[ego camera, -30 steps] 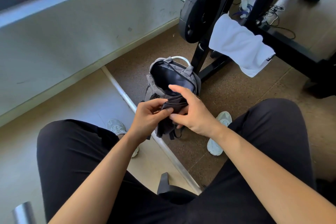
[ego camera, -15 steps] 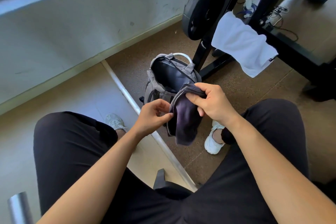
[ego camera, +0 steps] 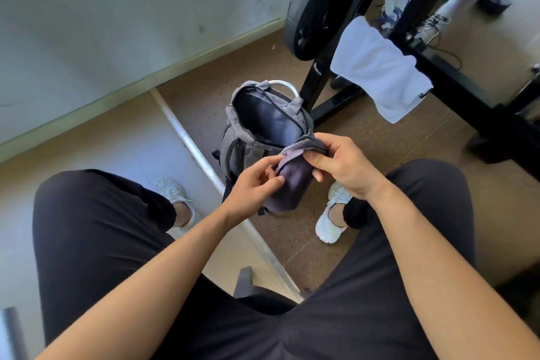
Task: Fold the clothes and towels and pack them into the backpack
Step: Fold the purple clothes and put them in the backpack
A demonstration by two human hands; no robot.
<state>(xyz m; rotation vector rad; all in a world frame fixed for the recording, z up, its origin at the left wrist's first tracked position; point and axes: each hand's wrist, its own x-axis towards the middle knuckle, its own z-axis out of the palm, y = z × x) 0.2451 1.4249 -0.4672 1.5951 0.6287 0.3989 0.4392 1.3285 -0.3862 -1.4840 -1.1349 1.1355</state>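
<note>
Nearest to me, above my knees, I hold the dark cloth (ego camera: 292,190) in the air with both hands. My left hand (ego camera: 255,185) pinches its left edge between thumb and fingers, and my right hand (ego camera: 346,165) is curled around the folded top part. The cloth hangs down soft and limp, so I judge it light and quick to fall open; it is better to take it at the folded edge and press the layers together. Just behind it the grey backpack (ego camera: 233,152) stands on the brown floor (ego camera: 380,149) beside a metal strip (ego camera: 187,137), with its mouth wide open. Farther away a white towel (ego camera: 377,73) hangs over the black frame (ego camera: 455,88), not yet folded.
</note>
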